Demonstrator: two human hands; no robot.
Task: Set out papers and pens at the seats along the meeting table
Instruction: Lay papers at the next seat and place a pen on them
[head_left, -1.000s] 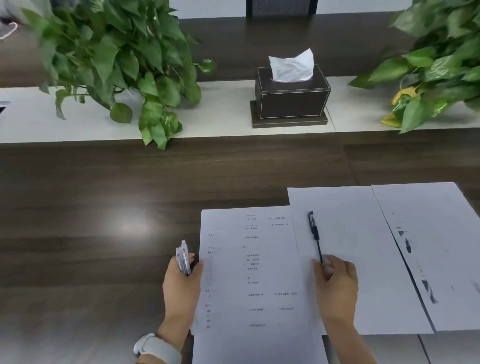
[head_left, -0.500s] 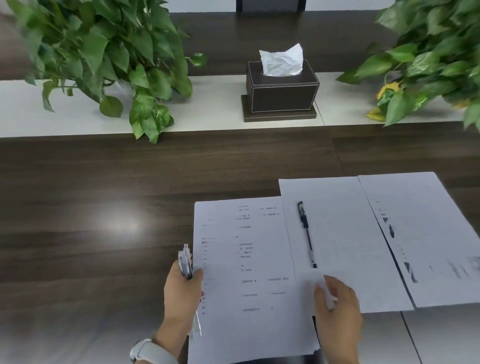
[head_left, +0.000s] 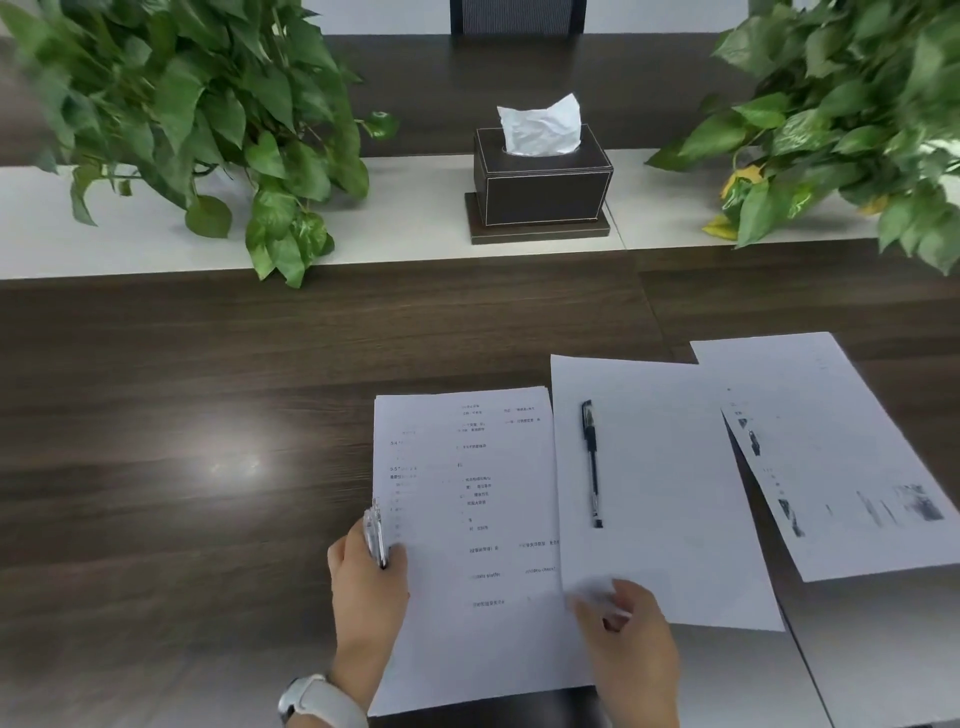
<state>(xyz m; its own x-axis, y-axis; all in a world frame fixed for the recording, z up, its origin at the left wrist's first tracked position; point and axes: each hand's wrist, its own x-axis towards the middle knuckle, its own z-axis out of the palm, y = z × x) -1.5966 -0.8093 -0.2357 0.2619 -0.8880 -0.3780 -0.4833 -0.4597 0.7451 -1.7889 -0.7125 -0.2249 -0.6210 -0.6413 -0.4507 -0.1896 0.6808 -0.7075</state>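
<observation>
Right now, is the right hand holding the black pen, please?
No, the black pen lies by itself on the blank sheet, while the right hand is near that sheet's lower edge, apart from the pen.

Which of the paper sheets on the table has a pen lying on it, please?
The middle sheet, nearly blank, has the black pen lying on it. The printed stack under the left hand and the smudged sheet at far right carry none.

Tissue box (head_left: 540, 189) on white strip (head_left: 415, 218), between leafy plants (head_left: 208, 114).
</observation>
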